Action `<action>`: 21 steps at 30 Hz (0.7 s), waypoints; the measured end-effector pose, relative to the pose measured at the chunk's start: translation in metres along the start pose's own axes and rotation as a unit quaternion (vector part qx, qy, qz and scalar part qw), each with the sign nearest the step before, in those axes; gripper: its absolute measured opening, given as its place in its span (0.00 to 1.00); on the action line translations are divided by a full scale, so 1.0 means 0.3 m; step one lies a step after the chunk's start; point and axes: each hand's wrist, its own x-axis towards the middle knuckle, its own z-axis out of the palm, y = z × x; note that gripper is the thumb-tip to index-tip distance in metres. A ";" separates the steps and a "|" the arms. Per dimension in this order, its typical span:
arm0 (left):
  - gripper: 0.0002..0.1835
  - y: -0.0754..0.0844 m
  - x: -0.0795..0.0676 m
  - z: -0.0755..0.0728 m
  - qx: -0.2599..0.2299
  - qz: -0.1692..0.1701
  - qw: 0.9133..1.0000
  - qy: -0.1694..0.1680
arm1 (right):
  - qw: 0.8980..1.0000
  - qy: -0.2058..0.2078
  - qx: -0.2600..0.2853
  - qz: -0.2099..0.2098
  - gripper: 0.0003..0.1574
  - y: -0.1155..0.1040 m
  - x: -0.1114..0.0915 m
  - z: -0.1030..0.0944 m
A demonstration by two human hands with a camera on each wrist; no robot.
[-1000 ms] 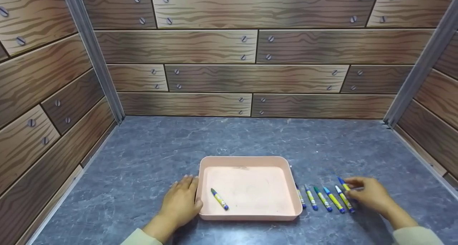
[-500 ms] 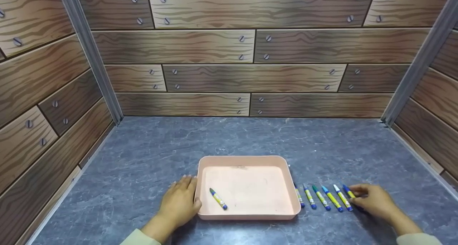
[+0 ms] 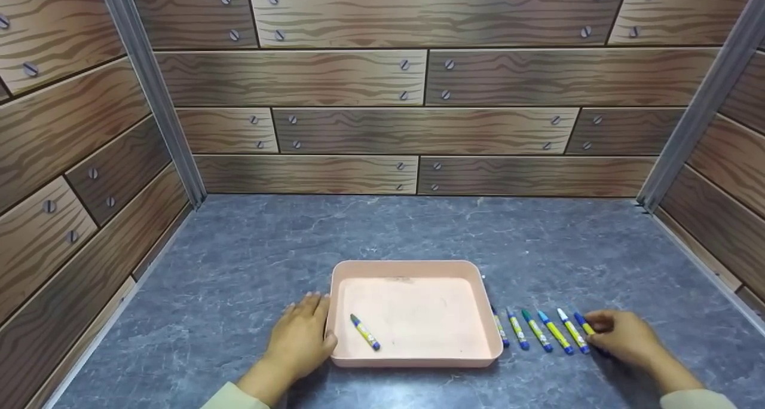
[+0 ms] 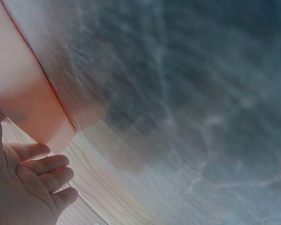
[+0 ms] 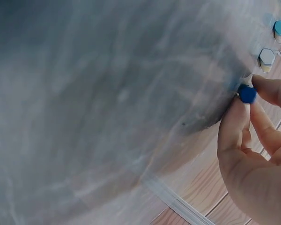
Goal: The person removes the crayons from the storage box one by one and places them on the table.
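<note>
At the right end of a row, my right hand (image 3: pixel 629 340) pinches a dark blue crayon (image 3: pixel 583 322) between thumb and fingers. Its blue end (image 5: pixel 247 94) shows between the fingertips in the right wrist view. Beside it lie a white crayon (image 3: pixel 572 330), a light blue crayon (image 3: pixel 554 332) and a green crayon (image 3: pixel 536 330), roughly parallel. My left hand (image 3: pixel 299 337) rests against the left side of a pink tray (image 3: pixel 418 319), fingers extended. Inside that tray, toward the left, lies one dark green crayon (image 3: pixel 364 332).
Two more crayons lie nearer the tray, a greyish-tipped crayon (image 3: pixel 517 328) and a dark crayon (image 3: pixel 501 328) close to its right wall. A grey marbled tabletop (image 3: pixel 358 229) carries everything. Wood-patterned panels (image 3: pixel 346 131) enclose the back and both sides.
My right hand has lowered the dark blue crayon, bringing it down beside the white one at the row's right end. The left hand has stayed against the tray.
</note>
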 end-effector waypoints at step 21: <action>0.31 -0.003 0.004 0.003 -0.002 0.006 1.000 0.002 | 0.990 0.027 -0.128 -0.043 0.51 -0.187 0.057 -0.084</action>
